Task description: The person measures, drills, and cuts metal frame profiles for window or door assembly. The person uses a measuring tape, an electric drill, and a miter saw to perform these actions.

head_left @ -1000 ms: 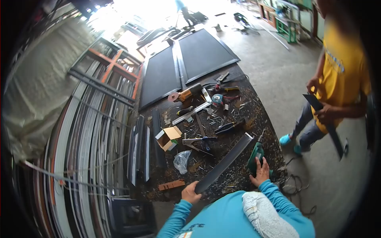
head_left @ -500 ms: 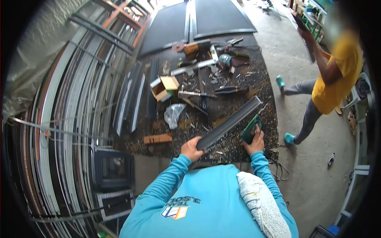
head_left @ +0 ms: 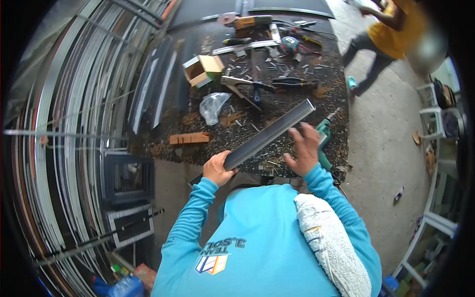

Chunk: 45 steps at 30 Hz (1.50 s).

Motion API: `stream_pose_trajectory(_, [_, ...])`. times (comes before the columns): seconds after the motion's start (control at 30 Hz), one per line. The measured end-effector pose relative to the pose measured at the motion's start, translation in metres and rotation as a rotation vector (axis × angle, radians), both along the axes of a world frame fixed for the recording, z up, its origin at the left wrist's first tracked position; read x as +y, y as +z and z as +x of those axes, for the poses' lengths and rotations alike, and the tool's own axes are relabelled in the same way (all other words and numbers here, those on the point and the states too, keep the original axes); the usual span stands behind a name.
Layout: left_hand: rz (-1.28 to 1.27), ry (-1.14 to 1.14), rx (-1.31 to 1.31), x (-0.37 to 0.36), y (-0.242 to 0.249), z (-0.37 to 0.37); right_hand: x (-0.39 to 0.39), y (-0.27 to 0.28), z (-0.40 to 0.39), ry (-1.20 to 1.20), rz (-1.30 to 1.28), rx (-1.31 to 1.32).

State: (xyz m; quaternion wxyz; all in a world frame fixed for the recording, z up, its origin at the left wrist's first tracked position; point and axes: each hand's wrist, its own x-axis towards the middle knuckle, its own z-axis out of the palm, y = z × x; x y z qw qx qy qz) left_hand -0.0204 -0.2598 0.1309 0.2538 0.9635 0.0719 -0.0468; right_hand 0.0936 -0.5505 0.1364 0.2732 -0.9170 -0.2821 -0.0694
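Note:
In my left hand (head_left: 217, 167) is the near end of a dark grey metal profile (head_left: 269, 133), with my fingers wrapped around it. The profile slants away to the right above the workbench (head_left: 237, 138). My right hand (head_left: 304, 148) hovers just right of the profile, empty, its fingers apart. Right beside that hand, a green power drill (head_left: 323, 141) lies at the bench's right edge, its bit pointing away from me. Left of the profile are a crumpled clear plastic bag (head_left: 213, 106) and a reddish-brown block (head_left: 189, 138).
An open cardboard box (head_left: 204, 70), pliers (head_left: 294, 82), an angle grinder (head_left: 247, 21) and scattered metal bits cover the bench. Long profiles (head_left: 74, 123) fill a rack on the left. A person in a yellow shirt (head_left: 391, 32) stands on the floor at the right.
My right hand has let go of the green drill and moved left towards the profile. The view has shifted, and the person in yellow appears farther up and bent over.

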Motion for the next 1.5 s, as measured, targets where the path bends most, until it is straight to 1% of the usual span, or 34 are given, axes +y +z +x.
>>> stream_pose_trajectory(0.03, [-0.008, -0.059, 0.006, 0.000, 0.007, 0.007, 0.009, 0.010, 0.004, 0.092, -0.113, -0.007])
stream_pose_trajectory(0.1, [-0.064, -0.184, -0.027, -0.001, 0.022, 0.009, 0.019, 0.011, 0.016, 0.194, -0.307, -0.082])
stream_pose_trajectory(0.2, [-0.142, -0.275, -0.004, 0.000, 0.045, 0.010, 0.018, 0.030, 0.029, 0.386, -0.432, 0.149])
stream_pose_trajectory(0.23, [-0.127, -0.326, 0.067, 0.003, 0.050, 0.011, 0.016, 0.040, 0.029, 0.450, -0.479, 0.255])
stream_pose_trajectory(0.27, [-0.168, -0.430, 0.046, 0.010, 0.057, 0.015, 0.011, 0.038, 0.025, 0.478, -0.421, 0.230])
stream_pose_trajectory(0.3, [-0.208, -0.530, 0.025, 0.020, 0.062, 0.020, 0.005, 0.039, 0.021, 0.502, -0.334, 0.386])
stream_pose_trajectory(0.37, [-0.544, -0.292, 0.227, 0.060, 0.054, 0.031, -0.012, 0.030, 0.006, 0.476, -0.265, 0.418])
stream_pose_trajectory(0.4, [-0.604, -0.158, 0.174, 0.083, 0.048, 0.038, -0.022, 0.015, -0.001, 0.430, -0.255, 0.453])
stream_pose_trajectory(0.43, [-0.631, -0.060, 0.046, 0.098, 0.049, 0.047, -0.032, 0.001, -0.010, 0.390, -0.244, 0.491])
stream_pose_trajectory(0.47, [-0.584, 0.107, -0.069, 0.132, 0.017, 0.050, -0.042, -0.003, -0.019, 0.343, -0.258, 0.530])
stream_pose_trajectory(0.5, [-0.459, 0.231, -0.115, 0.154, 0.004, 0.055, -0.051, -0.007, -0.027, 0.297, -0.272, 0.571])
stream_pose_trajectory(0.53, [-0.317, 0.276, -0.146, 0.187, -0.028, 0.055, -0.058, -0.011, -0.034, 0.256, -0.284, 0.606])
stream_pose_trajectory(0.57, [-0.171, 0.282, -0.059, 0.207, -0.047, 0.051, -0.065, -0.016, -0.042, 0.216, -0.296, 0.644])
stream_pose_trajectory(0.63, [0.183, 0.152, 0.071, 0.229, -0.073, 0.044, -0.074, -0.023, -0.055, 0.145, -0.316, 0.694])
stream_pose_trajectory(0.73, [0.360, 0.164, 0.295, 0.225, -0.099, 0.036, -0.080, -0.026, -0.066, 0.066, -0.280, 0.730])
stream_pose_trajectory(0.77, [0.390, 0.131, 0.266, 0.223, -0.107, 0.035, -0.081, -0.023, -0.067, 0.046, -0.277, 0.744])
stream_pose_trajectory(0.83, [0.418, 0.191, 0.255, 0.217, -0.115, 0.039, -0.079, -0.022, -0.072, 0.008, -0.255, 0.755])
stream_pose_trajectory(0.87, [0.505, 0.203, 0.315, 0.201, -0.100, 0.043, -0.077, -0.025, -0.075, -0.008, -0.237, 0.751])
stream_pose_trajectory(0.97, [0.446, 0.159, 0.286, 0.182, -0.089, 0.042, -0.071, -0.045, -0.080, -0.025, -0.190, 0.726])
stream_pose_trajectory(1.0, [0.247, 0.199, 0.249, 0.179, -0.090, 0.039, -0.069, -0.052, -0.082, -0.027, -0.174, 0.722])
stream_pose_trajectory(1.03, [0.131, 0.194, 0.183, 0.186, -0.107, 0.034, -0.066, -0.057, -0.082, -0.028, -0.157, 0.715])
stream_pose_trajectory(1.1, [-0.096, 0.246, 0.202, 0.166, -0.100, 0.027, -0.059, -0.068, -0.083, -0.024, -0.125, 0.711])
stream_pose_trajectory(1.13, [-0.103, 0.209, 0.150, 0.176, -0.119, 0.023, -0.054, -0.073, -0.081, -0.008, -0.136, 0.728])
stream_pose_trajectory(1.17, [-0.111, 0.175, 0.099, 0.175, -0.126, 0.021, -0.050, -0.074, -0.078, 0.007, -0.130, 0.726])
stream_pose_trajectory(1.2, [0.034, 0.146, 0.025, 0.176, -0.132, 0.011, -0.044, -0.075, -0.075, 0.025, -0.124, 0.728])
stream_pose_trajectory(1.27, [-0.144, 0.276, -0.042, 0.184, -0.157, 0.011, -0.033, -0.076, -0.070, 0.062, -0.105, 0.731])
stream_pose_trajectory(1.3, [-0.236, 0.361, -0.076, 0.189, -0.172, -0.002, -0.029, -0.076, -0.065, 0.046, -0.066, 0.688])
stream_pose_trajectory(1.33, [-0.090, 0.331, -0.039, 0.174, -0.154, -0.002, -0.025, -0.072, -0.058, 0.052, -0.038, 0.650])
stream_pose_trajectory(1.37, [-0.083, 0.300, -0.105, 0.145, -0.130, 0.000, -0.018, -0.071, -0.058, 0.086, -0.012, 0.630])
stream_pose_trajectory(1.4, [-0.026, 0.330, -0.005, 0.130, -0.119, -0.001, -0.012, -0.061, -0.060, 0.089, 0.002, 0.658])
stream_pose_trajectory(1.43, [0.033, 0.335, -0.073, 0.135, -0.140, -0.012, -0.007, -0.050, -0.051, 0.101, 0.003, 0.667])
stream_pose_trajectory(1.47, [0.005, 0.383, -0.078, 0.127, -0.134, -0.009, -0.002, -0.052, -0.043, 0.128, 0.001, 0.667])
stream_pose_trajectory(1.5, [-0.015, 0.458, 0.005, 0.126, -0.131, -0.010, 0.001, -0.055, -0.044, 0.153, -0.005, 0.679])
